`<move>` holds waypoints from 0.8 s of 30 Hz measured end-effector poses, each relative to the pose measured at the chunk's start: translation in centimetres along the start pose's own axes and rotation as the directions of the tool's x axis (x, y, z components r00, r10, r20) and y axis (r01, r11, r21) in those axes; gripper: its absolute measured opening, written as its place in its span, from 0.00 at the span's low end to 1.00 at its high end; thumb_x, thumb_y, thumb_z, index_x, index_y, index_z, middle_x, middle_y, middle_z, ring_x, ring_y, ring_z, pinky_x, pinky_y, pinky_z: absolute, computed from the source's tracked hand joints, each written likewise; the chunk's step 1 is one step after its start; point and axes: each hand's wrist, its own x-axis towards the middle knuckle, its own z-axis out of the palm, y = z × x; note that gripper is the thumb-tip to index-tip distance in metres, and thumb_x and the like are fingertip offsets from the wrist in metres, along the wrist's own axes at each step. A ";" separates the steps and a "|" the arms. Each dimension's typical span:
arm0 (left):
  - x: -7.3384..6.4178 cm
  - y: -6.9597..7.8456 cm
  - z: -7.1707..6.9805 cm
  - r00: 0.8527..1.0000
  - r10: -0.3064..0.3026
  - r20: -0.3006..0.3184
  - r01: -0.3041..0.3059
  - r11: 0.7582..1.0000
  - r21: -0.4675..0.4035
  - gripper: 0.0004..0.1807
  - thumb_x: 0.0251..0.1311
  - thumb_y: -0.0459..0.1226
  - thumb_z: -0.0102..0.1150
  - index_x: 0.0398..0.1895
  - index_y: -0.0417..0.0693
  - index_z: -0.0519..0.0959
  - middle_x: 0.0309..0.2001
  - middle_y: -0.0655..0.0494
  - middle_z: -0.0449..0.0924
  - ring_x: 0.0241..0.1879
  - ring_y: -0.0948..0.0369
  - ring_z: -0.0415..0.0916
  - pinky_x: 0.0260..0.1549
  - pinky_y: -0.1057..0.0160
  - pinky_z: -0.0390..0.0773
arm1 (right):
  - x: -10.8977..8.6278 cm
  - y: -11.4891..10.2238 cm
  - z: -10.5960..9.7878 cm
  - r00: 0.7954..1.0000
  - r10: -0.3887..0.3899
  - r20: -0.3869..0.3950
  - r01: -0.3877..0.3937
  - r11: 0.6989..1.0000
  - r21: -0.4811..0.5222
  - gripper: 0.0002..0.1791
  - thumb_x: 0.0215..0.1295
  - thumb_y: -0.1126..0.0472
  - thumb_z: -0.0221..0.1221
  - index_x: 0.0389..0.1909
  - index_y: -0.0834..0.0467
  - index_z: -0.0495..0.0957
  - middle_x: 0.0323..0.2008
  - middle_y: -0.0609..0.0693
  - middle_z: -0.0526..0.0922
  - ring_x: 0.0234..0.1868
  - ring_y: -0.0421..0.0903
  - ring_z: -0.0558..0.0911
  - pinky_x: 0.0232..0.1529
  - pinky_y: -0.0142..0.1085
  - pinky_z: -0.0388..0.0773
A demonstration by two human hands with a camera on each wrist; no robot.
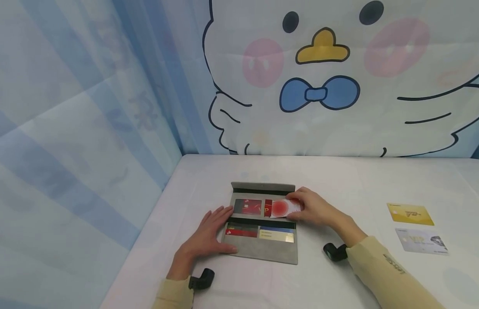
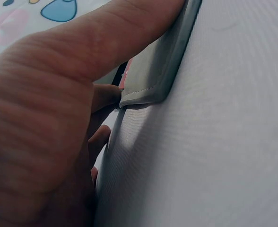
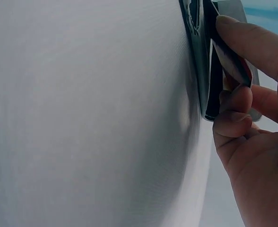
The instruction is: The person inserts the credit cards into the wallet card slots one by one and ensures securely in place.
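Note:
A grey wallet (image 1: 262, 253) lies unfolded on the white table, with cards in its slots. In the upper row sit a red and grey card (image 1: 250, 207) and, to its right, a red card (image 1: 268, 207). Over that red card my right hand (image 1: 314, 208) pinches a white card with a red circle (image 1: 280, 209) by its right end; the right wrist view shows this card (image 3: 233, 64) between thumb and fingers. My left hand (image 1: 208, 236) rests at the wallet's left edge, fingers spread, thumb on its lower flap. Below are a dark and red card (image 1: 241, 230) and a blue and cream card (image 1: 276, 234).
On the right of the table lie a gold card (image 1: 410, 214) and, nearer, a silver card (image 1: 422, 241). A blue and white curtain (image 1: 69, 128) hangs along the left, and a cloth with a cartoon bird (image 1: 320, 133) stands behind the table.

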 end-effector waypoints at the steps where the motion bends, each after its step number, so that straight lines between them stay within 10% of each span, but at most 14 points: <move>1: 0.0 0.0 0.0 1.000 0.000 0.000 0.000 1.000 -0.001 0.57 0.39 0.62 0.68 0.73 0.55 0.53 0.72 0.62 0.50 0.71 0.62 0.38 0.67 0.56 0.35 | 0.0 0.0 0.0 1.000 0.004 0.000 -0.004 1.000 -0.002 0.29 0.50 0.52 0.70 0.51 0.61 0.76 0.43 0.53 0.73 0.40 0.47 0.71 0.40 0.38 0.75; 24: 0.0 0.3 -0.1 1.000 -0.004 -0.001 0.004 1.000 -0.002 0.57 0.39 0.62 0.68 0.72 0.54 0.54 0.72 0.61 0.50 0.71 0.61 0.38 0.67 0.55 0.35 | 0.5 -0.9 1.2 0.998 0.060 -0.005 -0.060 0.998 -0.018 0.31 0.50 0.51 0.69 0.53 0.61 0.74 0.47 0.55 0.73 0.46 0.49 0.72 0.52 0.46 0.74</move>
